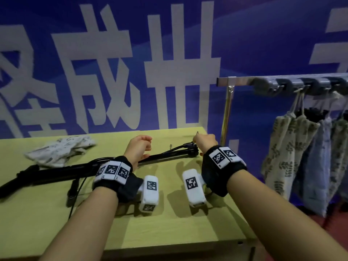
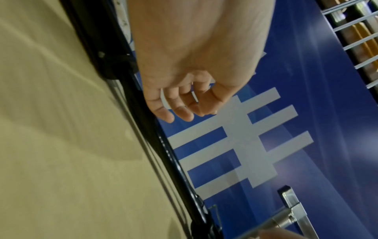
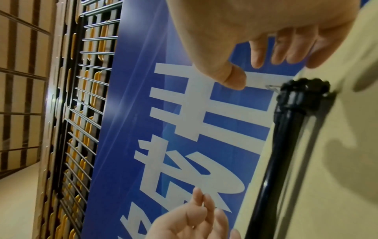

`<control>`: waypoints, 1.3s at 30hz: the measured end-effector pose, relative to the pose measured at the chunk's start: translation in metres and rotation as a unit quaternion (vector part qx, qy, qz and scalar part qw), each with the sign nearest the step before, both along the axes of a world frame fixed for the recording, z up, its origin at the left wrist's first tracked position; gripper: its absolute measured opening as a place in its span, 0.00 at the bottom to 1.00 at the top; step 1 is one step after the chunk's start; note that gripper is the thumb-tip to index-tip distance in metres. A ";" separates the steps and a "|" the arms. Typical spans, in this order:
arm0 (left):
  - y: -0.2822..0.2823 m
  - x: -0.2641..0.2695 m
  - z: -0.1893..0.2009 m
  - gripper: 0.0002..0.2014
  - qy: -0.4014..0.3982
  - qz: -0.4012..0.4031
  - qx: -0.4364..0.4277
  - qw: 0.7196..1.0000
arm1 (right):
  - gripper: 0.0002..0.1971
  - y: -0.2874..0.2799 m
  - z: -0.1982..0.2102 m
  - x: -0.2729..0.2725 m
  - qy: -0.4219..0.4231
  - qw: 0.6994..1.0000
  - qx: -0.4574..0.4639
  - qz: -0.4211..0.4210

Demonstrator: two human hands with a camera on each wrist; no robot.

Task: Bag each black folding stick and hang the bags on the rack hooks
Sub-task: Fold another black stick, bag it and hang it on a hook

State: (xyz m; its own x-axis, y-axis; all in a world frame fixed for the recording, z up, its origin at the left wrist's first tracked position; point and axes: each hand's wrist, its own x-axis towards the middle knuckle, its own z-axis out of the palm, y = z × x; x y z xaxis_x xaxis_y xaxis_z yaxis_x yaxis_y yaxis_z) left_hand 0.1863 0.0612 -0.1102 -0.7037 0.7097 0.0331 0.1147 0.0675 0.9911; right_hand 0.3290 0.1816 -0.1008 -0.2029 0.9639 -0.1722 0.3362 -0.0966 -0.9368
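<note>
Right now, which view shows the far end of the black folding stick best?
The right wrist view: the folding stick's knobbed far end sits sharp and close below the right hand. The head view shows it small, beside that hand. The left wrist view catches it blurred at the bottom edge.

Both forearms are bare, with no sleeves. Each wrist wears a black fabric band (image 1: 113, 176) fronted by white blocks printed with black square code markers. A white, rounded camera box (image 1: 149, 193) with similar markers juts from each band.

Stick (image 1: 165, 157) on table (image 1: 169, 223), rack (image 1: 282, 82) right
</note>
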 end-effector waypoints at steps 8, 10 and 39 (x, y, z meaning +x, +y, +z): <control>-0.012 -0.026 -0.027 0.14 -0.154 0.011 0.084 0.984 | 0.32 0.040 -0.062 -0.037 0.048 0.998 0.017 -0.041; -0.011 -0.025 -0.024 0.13 -0.148 -0.002 0.073 0.986 | 0.40 0.060 -0.077 -0.044 0.068 0.997 0.012 -0.033; -0.036 -0.001 -0.012 0.08 -0.170 0.211 0.098 0.957 | 0.02 -0.026 -0.026 -0.007 0.101 0.989 -0.029 0.102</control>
